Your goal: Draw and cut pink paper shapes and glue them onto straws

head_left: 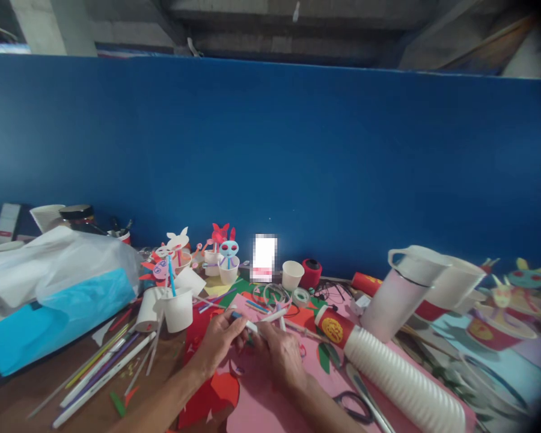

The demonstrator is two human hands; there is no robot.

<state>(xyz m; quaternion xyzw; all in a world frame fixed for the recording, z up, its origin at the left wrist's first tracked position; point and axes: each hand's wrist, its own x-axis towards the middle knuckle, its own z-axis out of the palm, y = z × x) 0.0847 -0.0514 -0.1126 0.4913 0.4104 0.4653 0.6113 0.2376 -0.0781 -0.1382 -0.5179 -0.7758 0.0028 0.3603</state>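
Note:
My left hand (pixel 223 338) and my right hand (pixel 280 353) meet over the pink paper (pixel 247 409) in the middle of the table. Between them is a small white piece with a dark blue end (pixel 249 325), too small to name. The left thumb and fingers pinch its dark end. My right hand's fingers are closed at its white end, and their tips are partly hidden. A white stick (pixel 277 315) pokes up just beyond the right hand. Red paper (pixel 223 391) with cut-outs lies under and beside my left wrist.
A long stack of paper cups (pixel 401 373), scissors (pixel 354 406) and a lidded jug (pixel 401 294) stand or lie to the right. To the left are white cups (pixel 178 313), loose sticks (pixel 103 379) and a blue packet (pixel 67 319). Paper figures in cups (pixel 228 261) and a bright phone screen (pixel 264 255) are behind.

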